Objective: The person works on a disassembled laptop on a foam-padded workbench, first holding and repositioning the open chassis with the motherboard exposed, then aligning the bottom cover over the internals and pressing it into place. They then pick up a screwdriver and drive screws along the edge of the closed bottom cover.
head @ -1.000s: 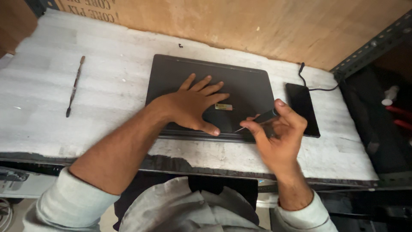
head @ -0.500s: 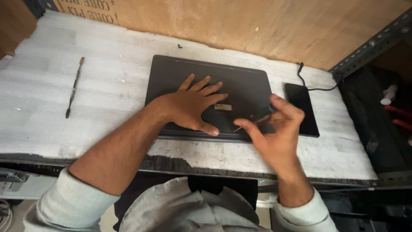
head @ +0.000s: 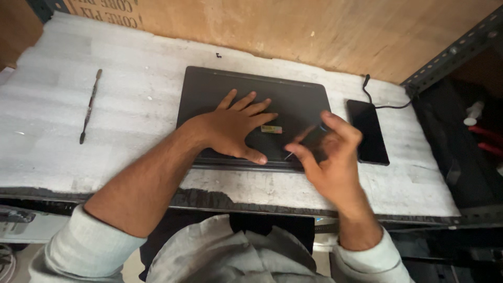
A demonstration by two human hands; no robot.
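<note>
— What has changed since a second ago?

— Little with the left hand (head: 234, 128): it stays spread flat, palm down, on the closed dark laptop (head: 251, 118). The right hand (head: 330, 157) has lifted a touch and turned; the thin tool (head: 296, 145) it pinches, which lay lower along the lid before, now points down-left with its tip near the laptop's front edge.

— And around them?

— The laptop lies in the middle of a white foam-covered bench (head: 131, 141), its front edge near the bench's front. A black phone (head: 368, 131) rests just beside its right edge, with a black cable (head: 385, 102) running off from the phone's far end. Well apart to the left lies a slim metal pry tool (head: 90, 106). A small dark screw (head: 218, 55) (too small to be certain) sits near the plywood back wall (head: 314, 31). A small sticker (head: 271, 129) on the lid sits between the two hands.

— Anything in the way?

— The right hand covers the laptop's near right corner.

— How do the hands stand?

— Left fully open, fingers splayed, pressing the lid. Right half curled, thumb and forefinger closed on the thin tool, other fingers loose above it.
</note>
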